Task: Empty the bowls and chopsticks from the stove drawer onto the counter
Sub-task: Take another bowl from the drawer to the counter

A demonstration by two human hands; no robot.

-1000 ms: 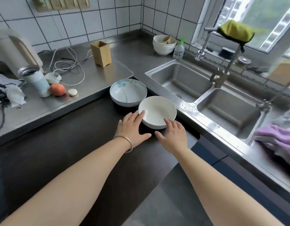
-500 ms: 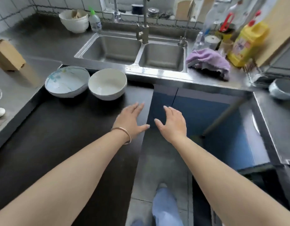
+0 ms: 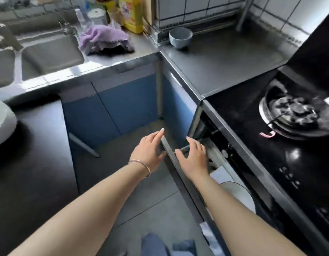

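Steel drawer (image 3: 180,174) stands open at lower centre, both hands (fingers spread, holding nothing) at its front edge: left (image 3: 150,151), right (image 3: 194,158).

The stove drawer (image 3: 180,163) is pulled out below the stove top (image 3: 261,145). A bowl (image 3: 239,196) sits in the drawer, near its middle. The left hand (image 3: 148,150) is just left of the drawer's front edge. The right hand (image 3: 193,159) is over the drawer's far end. The burner (image 3: 293,111) lies on the stove top, right of the drawer. Behind the drawer, far back on the desk (image 3: 224,58), stands a small cup (image 3: 180,37). A cloth (image 3: 104,40) lies left of the cup, next to the sink (image 3: 49,54). Far left of the drawer, another bowl (image 3: 2,122) sits on the desk.
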